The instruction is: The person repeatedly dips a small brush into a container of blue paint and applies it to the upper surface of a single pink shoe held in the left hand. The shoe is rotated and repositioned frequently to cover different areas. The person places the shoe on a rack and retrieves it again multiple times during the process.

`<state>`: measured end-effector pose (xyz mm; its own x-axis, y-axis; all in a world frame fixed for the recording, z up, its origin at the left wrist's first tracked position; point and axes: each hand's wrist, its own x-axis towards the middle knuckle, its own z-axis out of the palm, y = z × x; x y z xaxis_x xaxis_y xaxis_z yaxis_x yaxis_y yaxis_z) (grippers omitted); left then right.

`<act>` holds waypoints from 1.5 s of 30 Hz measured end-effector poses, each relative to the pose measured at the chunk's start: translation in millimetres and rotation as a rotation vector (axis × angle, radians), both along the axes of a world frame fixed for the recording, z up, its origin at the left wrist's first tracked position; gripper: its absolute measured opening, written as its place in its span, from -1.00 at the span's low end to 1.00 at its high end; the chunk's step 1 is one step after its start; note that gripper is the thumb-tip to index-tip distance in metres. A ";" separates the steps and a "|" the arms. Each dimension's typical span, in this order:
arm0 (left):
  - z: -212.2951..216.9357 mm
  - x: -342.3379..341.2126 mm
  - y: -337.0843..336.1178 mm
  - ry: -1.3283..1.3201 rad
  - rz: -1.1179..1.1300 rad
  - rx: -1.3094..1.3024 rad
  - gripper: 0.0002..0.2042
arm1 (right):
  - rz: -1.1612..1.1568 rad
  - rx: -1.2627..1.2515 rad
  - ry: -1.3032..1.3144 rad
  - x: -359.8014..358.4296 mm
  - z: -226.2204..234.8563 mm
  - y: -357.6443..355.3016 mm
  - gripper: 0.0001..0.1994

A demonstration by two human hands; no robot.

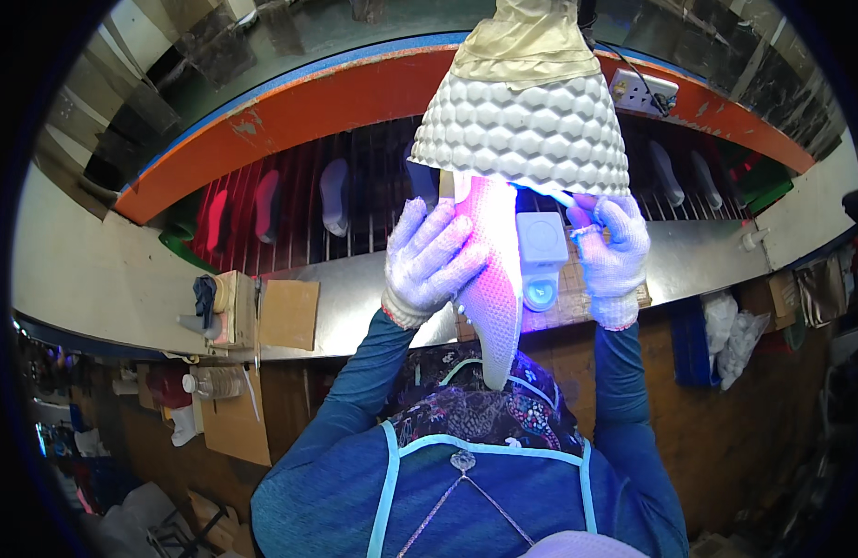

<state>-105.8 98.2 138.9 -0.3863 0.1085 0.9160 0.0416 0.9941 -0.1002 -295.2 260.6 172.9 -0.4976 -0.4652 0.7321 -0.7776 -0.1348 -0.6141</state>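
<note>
A long metal desk (355, 298) runs across the view, and along its far edge sits a conveyor rack (299, 200) of dark bars with an orange border, carrying several shoe soles (334, 195) set apart from one another. Above the desk's middle hangs a lamp shade (527, 130) with a pale honeycomb pattern (its top wrapped in tan tape), casting a violet glow downward.

Directly under that shade, raised well above the desk's near edge, is a white knit shoe upper (492, 279), held roughly upright with its narrow end pointing down toward the person's chest. It glows pink and violet under the lamp.

The left hand (429, 260), in a white knitted glove, has its grip wrapped around the left side of the shoe upper, fingers curled against the fabric. The right hand (615, 256), gloved the same way, is closed in a pinch on a thin pen-like tool (559, 197) whose tip lies at the top of the shoe upper just below the shade's rim.

Between the shoe and the right hand, on the desk, stands a small white box-shaped device (542, 251). Toward the desk's left end are a cardboard box (288, 314) and, lower down, a plastic bottle (215, 381).
</note>
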 end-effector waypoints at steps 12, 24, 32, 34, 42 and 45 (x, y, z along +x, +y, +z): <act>8.4 -5.4 -13.0 0.007 0.021 -0.040 -0.70 | -0.045 0.212 0.319 -4.9 14.7 19.5 -0.86; 16.4 -9.3 -22.2 0.029 0.057 -0.057 -0.72 | 0.058 0.340 0.371 -9.9 34.4 24.9 -0.87; 17.3 -9.1 -23.5 0.078 0.067 0.004 -0.74 | 0.175 0.367 0.034 -1.7 14.0 29.8 -0.85; 15.0 -9.1 -24.3 0.081 0.076 0.006 -0.73 | 0.148 0.352 0.054 2.8 7.1 33.3 -0.85; 4.9 -21.5 -21.5 0.160 0.027 0.062 -0.64 | 0.218 0.082 -0.068 20.1 -33.5 40.0 -0.80; 1.2 -32.7 -19.6 0.195 -0.040 0.102 -0.60 | 0.139 0.053 -0.602 33.8 -47.9 31.2 -0.89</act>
<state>-138.5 78.6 140.1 -0.1983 0.0236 0.9799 0.0713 0.9974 -0.0096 -261.4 291.8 125.0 -0.7484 -0.5831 0.3162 -0.2703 -0.1673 -0.9481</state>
